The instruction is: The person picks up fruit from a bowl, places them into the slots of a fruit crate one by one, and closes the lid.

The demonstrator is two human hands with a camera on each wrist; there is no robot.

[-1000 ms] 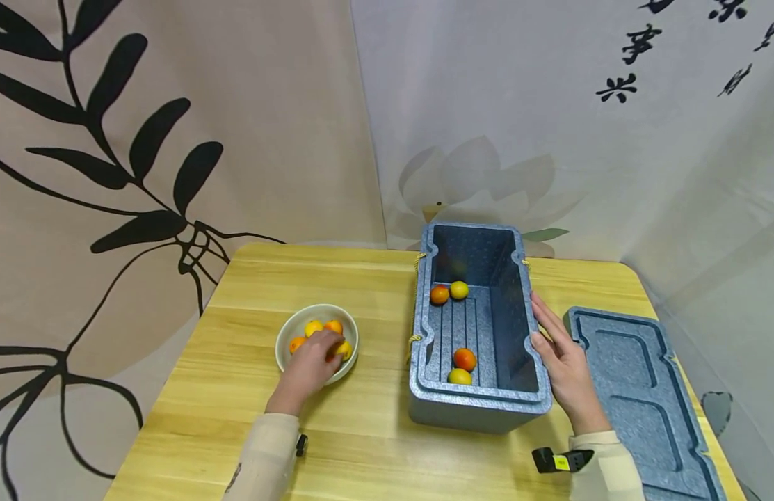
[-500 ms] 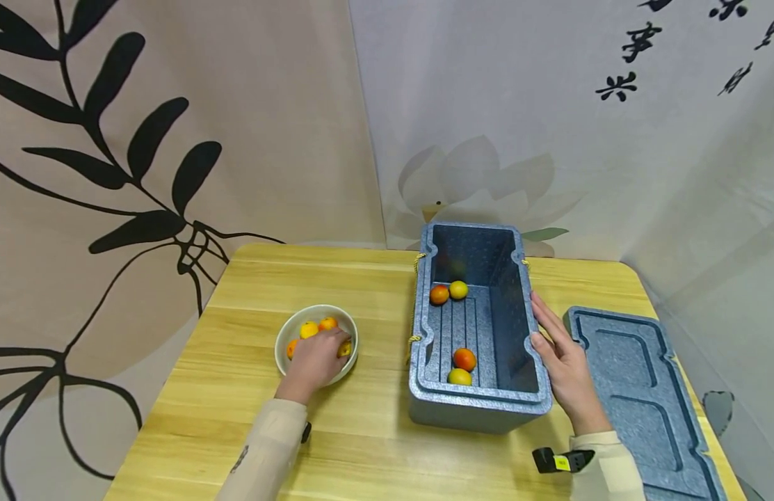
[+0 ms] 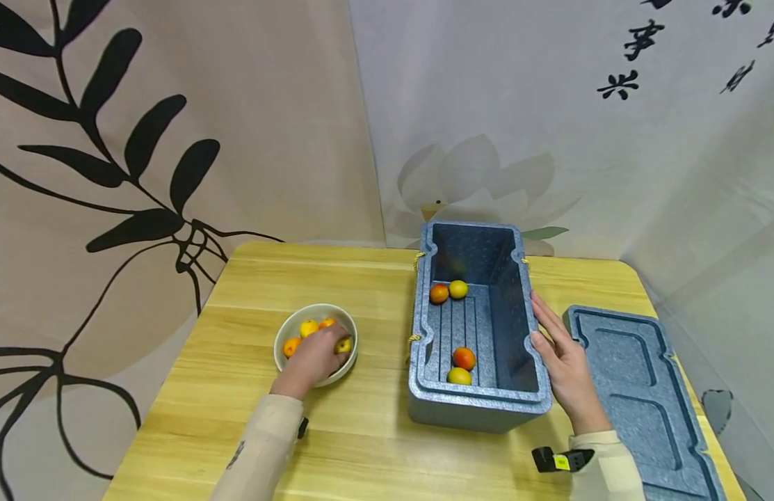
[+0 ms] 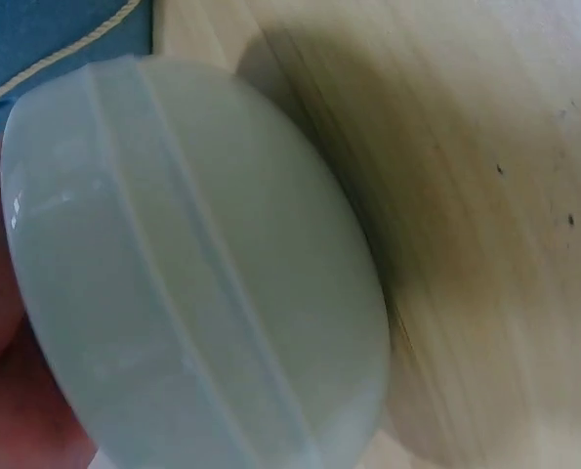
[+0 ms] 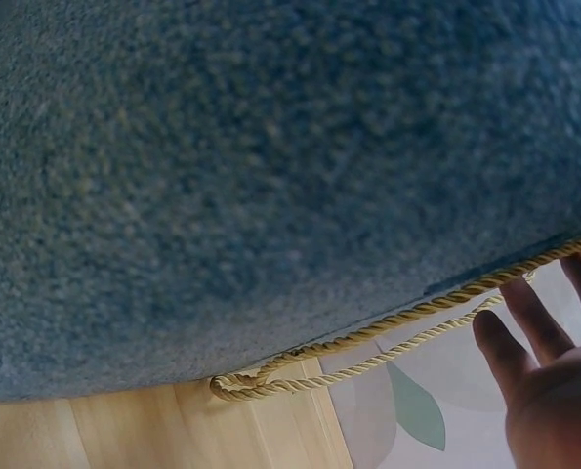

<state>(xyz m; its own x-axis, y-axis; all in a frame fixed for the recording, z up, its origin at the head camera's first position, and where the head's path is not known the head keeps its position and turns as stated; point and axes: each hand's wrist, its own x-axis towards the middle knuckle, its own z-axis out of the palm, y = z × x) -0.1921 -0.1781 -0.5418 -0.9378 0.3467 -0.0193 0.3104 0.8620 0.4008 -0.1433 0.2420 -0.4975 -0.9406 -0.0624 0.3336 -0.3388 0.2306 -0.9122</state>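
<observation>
My left hand [image 3: 316, 356] reaches down into a pale ceramic bowl [image 3: 280, 341] of small round fruits. Its fingers dip among them, and I cannot tell whether they hold one. An orange fruit [image 3: 291, 346] and a yellow fruit [image 3: 308, 328] show left of the hand; another yellow fruit [image 3: 343, 345] is right by its fingers. In the left wrist view the bowl's outer wall [image 4: 231, 283] covers most of the fingers. My right hand [image 3: 568, 369] rests with extended fingers against the right side of a blue-grey foam box [image 3: 480, 403], beside its twisted gold cord [image 5: 397, 318].
Inside the box, two fruits [image 3: 439, 293] lie near the far end and two more [image 3: 464, 358] near the front. The box's foam lid [image 3: 631, 390] lies on the wooden table [image 3: 361, 445] at right. Printed cloth [image 3: 286, 125] hangs behind the table.
My left hand has stayed in the bowl, its fingers shifting among the fruits. The fruits at its left have shifted slightly. My right hand and the box have kept their places.
</observation>
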